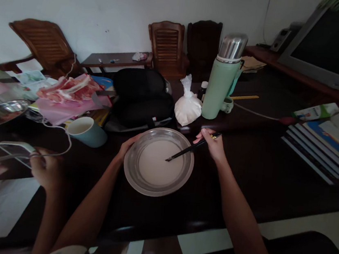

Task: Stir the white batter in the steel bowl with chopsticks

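In the head view a round metal bowl point(155, 191) rests on the dark table, with a milky white liquid point(155, 168) in it. My left hand point(128, 145) holds the bowl at its left rim, some fingers hidden behind the edge. Black chopsticks point(189, 148) are gripped in my right hand point(213, 144), beyond the bowl's right side. They slant down to the left, their tips at the liquid. Past the bowl stand a knotted clear bag of white powder point(187, 108) and a green thermos point(220, 88) with a steel cap.
At left, another person's hand point(45, 169) holds a phone point(15, 147) with a cable. Close by are a blue cup point(90, 133), raw meat point(72, 89) on a pink bag, and a metal basin point(1, 112). A black bag point(142, 99) lies behind. Stacked books point(321, 152) sit right.
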`<state>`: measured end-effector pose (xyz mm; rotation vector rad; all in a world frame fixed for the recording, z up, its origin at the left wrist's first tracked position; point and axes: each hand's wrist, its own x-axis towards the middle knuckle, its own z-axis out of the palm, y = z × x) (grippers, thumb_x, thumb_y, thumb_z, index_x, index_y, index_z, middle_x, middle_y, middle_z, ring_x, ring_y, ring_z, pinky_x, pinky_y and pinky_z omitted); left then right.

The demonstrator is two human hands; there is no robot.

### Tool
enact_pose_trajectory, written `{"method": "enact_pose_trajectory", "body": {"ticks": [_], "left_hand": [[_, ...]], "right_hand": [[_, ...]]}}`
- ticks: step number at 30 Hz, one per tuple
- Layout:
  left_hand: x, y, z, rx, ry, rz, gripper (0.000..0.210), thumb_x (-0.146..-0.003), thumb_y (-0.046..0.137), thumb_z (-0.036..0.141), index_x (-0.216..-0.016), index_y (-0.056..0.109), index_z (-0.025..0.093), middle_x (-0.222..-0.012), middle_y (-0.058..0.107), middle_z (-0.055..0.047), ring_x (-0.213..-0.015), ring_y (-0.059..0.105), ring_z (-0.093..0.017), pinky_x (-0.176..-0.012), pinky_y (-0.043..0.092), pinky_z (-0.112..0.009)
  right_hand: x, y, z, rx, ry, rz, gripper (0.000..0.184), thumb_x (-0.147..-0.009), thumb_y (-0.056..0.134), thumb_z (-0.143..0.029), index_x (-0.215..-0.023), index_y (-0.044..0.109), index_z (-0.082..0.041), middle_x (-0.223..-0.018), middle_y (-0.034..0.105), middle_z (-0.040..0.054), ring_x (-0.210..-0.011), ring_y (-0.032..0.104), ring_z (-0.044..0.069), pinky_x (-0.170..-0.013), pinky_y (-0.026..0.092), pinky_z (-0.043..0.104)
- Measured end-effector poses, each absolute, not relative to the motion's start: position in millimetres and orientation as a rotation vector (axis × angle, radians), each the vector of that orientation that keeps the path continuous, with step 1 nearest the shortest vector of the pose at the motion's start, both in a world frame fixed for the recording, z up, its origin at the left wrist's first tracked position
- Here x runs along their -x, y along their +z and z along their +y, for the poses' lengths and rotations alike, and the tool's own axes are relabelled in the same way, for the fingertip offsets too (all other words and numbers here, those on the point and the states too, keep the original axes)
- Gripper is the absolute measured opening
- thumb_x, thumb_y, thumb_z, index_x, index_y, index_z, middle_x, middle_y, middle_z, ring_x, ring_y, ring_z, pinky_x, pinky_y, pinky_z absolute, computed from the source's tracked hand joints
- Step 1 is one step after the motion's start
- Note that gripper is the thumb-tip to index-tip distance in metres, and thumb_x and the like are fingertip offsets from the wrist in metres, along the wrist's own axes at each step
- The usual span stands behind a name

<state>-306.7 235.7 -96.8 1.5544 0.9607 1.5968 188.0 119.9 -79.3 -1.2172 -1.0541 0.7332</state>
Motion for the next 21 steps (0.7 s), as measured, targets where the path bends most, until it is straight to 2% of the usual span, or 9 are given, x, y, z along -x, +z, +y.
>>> {"method": "enact_pose_trajectory", "body": {"ticks": [4, 10, 13, 17, 19, 21], "left_hand": [[314.1, -102.0, 238.5, -1.599, 1.658, 1.001, 0.039, -0.088, 0.047, 0.062, -0.095, 0.071, 0.032, -0.108, 0.069, 0.008, -0.122, 0.056, -0.029, -0.068, 0.067, -0.036], [316.8, -103.9, 238.1, -1.555, 1.739, 1.006, 0.031, -0.09, 0.05, 0.055, -0.095, 0.07, 0.032, -0.11, 0.068, 0.011, -0.13, 0.048, -0.027, -0.071, 0.067, -0.033], [314.2, -100.8, 235.8, -1.594, 1.708, 0.994, 0.035, -0.089, 0.049, 0.058, -0.093, 0.071, 0.031, -0.11, 0.069, 0.009, -0.126, 0.051, -0.03, -0.069, 0.067, -0.036], [310.4, -99.1, 233.3, -1.6, 1.695, 0.934, 0.034, -0.091, 0.047, 0.056, -0.093, 0.071, 0.032, -0.106, 0.07, 0.011, -0.121, 0.056, -0.03, -0.068, 0.067, -0.04], [309.8, -100.2, 232.9, -1.565, 1.73, 0.871, 0.027, -0.093, 0.048, 0.051, -0.095, 0.071, 0.036, -0.102, 0.07, 0.014, -0.119, 0.058, -0.027, -0.069, 0.067, -0.037], [310.3, -101.7, 233.0, -1.515, 1.754, 0.812, 0.019, -0.093, 0.052, 0.045, -0.095, 0.07, 0.041, -0.096, 0.07, 0.018, -0.119, 0.059, -0.021, -0.073, 0.067, -0.029]], "right_hand": [[-180.3, -79.6, 118.4, 1.177, 0.87, -1.145, 0.043, -0.08, 0.061, -0.061, -0.068, 0.067, -0.019, -0.058, 0.071, 0.0025, -0.056, 0.067, 0.017, -0.064, 0.051, 0.029], [-167.3, -77.9, 121.6, 1.142, 0.888, -1.205, 0.041, -0.078, 0.063, -0.06, -0.078, 0.07, -0.02, -0.068, 0.075, 0.0026, -0.067, 0.07, 0.018, -0.07, 0.053, 0.03], [-175.3, -77.9, 122.5, 1.171, 0.783, -1.121, 0.042, -0.076, 0.064, -0.061, -0.074, 0.07, -0.02, -0.064, 0.074, 0.0026, -0.064, 0.07, 0.018, -0.07, 0.052, 0.031], [-185.9, -78.8, 120.3, 1.197, 0.743, -1.044, 0.045, -0.08, 0.06, -0.063, -0.066, 0.066, -0.02, -0.054, 0.07, 0.0023, -0.054, 0.066, 0.017, -0.064, 0.051, 0.031], [-184.9, -78.9, 118.9, 1.194, 0.782, -1.076, 0.046, -0.081, 0.059, -0.063, -0.065, 0.065, -0.02, -0.053, 0.069, 0.0023, -0.052, 0.066, 0.017, -0.063, 0.051, 0.03], [-179.7, -78.5, 118.3, 1.181, 0.843, -1.147, 0.045, -0.08, 0.06, -0.063, -0.067, 0.066, -0.02, -0.056, 0.071, 0.0026, -0.054, 0.067, 0.017, -0.064, 0.052, 0.03]]}}
